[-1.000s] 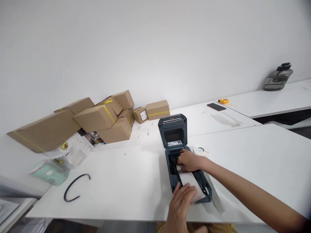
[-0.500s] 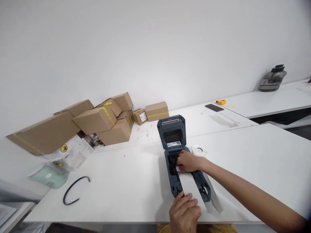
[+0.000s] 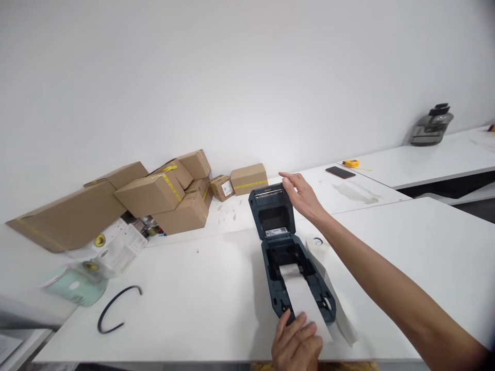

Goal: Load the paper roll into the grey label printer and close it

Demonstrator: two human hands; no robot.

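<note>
A dark blue label printer (image 3: pixel 279 262) lies on the white table (image 3: pixel 201 299) with its lid (image 3: pixel 271 212) tipped up and back. A white strip of label paper (image 3: pixel 301 297) runs out of its bay toward the near edge. My left hand (image 3: pixel 297 346) rests at the printer's front, fingers pressed flat on the end of the paper. My right hand (image 3: pixel 303 195) is raised beside the lid's top right corner, fingers spread and holding nothing. A white roll (image 3: pixel 317 241) sits just right of the printer, partly behind my forearm.
Several cardboard boxes (image 3: pixel 154 193) are piled against the wall at left, with packets (image 3: pixel 116 247) and a pale green roll (image 3: pixel 73 286) in front. A black curved strap (image 3: pixel 116 308) lies near the front left. A phone (image 3: pixel 340 172), a yellow tape measure (image 3: pixel 351 163) and a grey device (image 3: pixel 430 125) sit further right.
My right hand left the inside of the printer bay and rose to the top of the open lid. My left hand slid the paper end toward the near edge.
</note>
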